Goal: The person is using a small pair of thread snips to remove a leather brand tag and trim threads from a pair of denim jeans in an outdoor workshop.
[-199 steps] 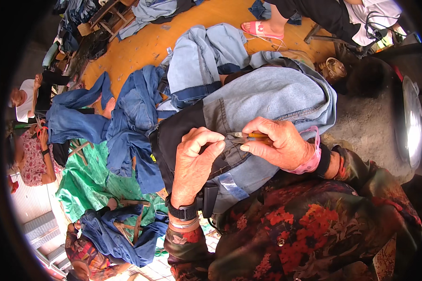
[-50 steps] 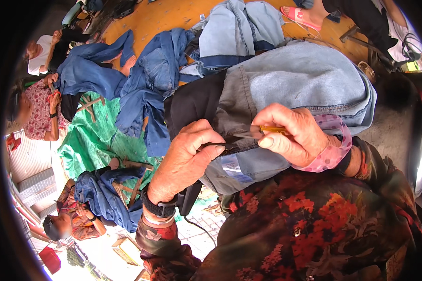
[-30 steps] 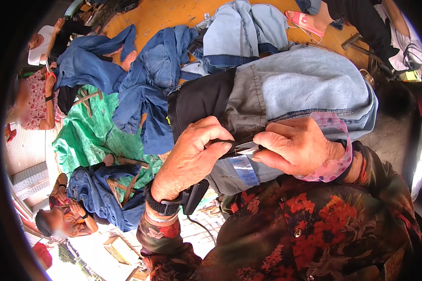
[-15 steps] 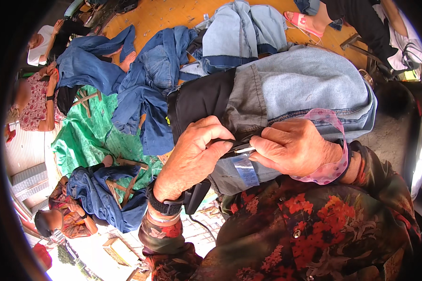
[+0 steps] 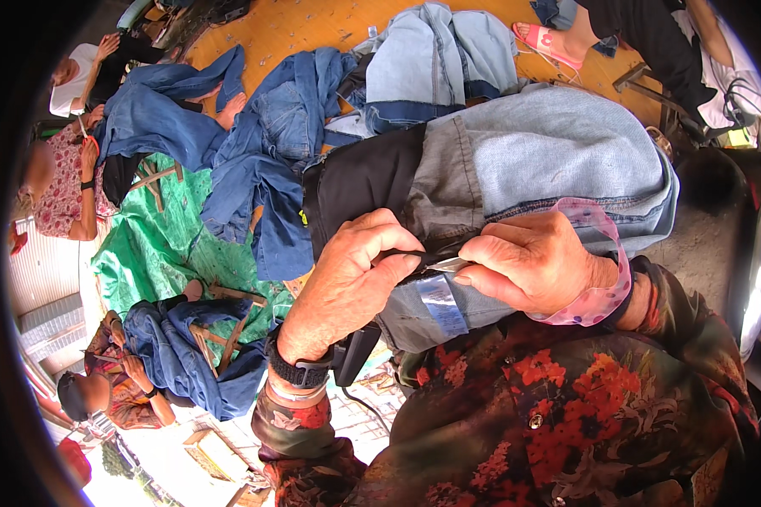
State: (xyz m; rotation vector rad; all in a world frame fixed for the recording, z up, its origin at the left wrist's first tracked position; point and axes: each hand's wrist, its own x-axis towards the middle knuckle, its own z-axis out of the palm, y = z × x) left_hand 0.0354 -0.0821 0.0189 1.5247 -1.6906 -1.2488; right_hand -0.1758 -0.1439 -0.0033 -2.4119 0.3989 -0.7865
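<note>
A pair of light blue jeans (image 5: 550, 152) with a black lining part (image 5: 364, 182) lies folded over my lap. My left hand (image 5: 347, 287) pinches the black fabric edge near the middle of the view. My right hand (image 5: 533, 262) holds a small metal thread snipper (image 5: 444, 264), its tip pointing left at the seam between my two hands. A pink translucent band (image 5: 600, 287) circles my right wrist, and a dark watch (image 5: 300, 372) sits on my left wrist. A pale blue label (image 5: 440, 304) shows on the denim below the snipper.
Heaps of blue jeans (image 5: 271, 160) lie on an orange floor (image 5: 304, 29) and a green tarp (image 5: 156, 253). Other people sit at the left with denim on small wooden stools (image 5: 220, 325). A person's foot in a pink sandal (image 5: 545, 42) is at the top.
The camera view has shifted slightly. My right hand has turned the snipper from upright to pointing left into the seam, close against my left fingers. The jeans stay on my lap.
</note>
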